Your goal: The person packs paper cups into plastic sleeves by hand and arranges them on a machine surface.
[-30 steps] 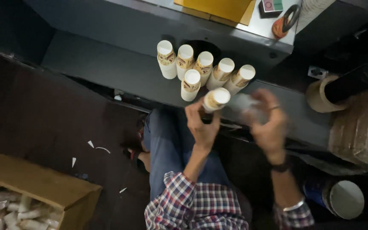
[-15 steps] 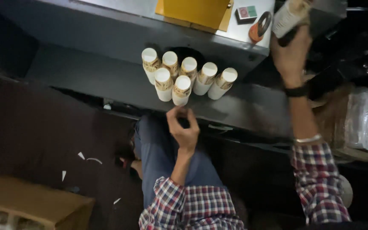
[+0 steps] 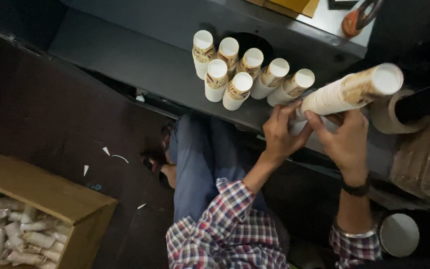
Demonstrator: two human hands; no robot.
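Note:
A long stack of nested paper cups [image 3: 347, 92] is tilted with its top toward the right, held at its lower end by both hands. My left hand [image 3: 280, 133] grips the base from the left, and my right hand [image 3: 345, 142] holds it from the right and below. Several other upright stacks of paper cups [image 3: 240, 72] stand together on the dark grey machine shelf [image 3: 125, 55] just left of the held stack.
An open cardboard box [image 3: 41, 199] filled with wrapped cup stacks sits on the dark floor at lower left. A roll of tape [image 3: 389, 117] and brown packages [image 3: 424, 159] lie at right. A round white lid [image 3: 399, 234] sits at lower right. My knee in jeans [image 3: 200, 159] is below the shelf.
My right hand, raised high at the upper right half a second ago, has come down with a long cup stack. My left hand moved right and took hold of its base.

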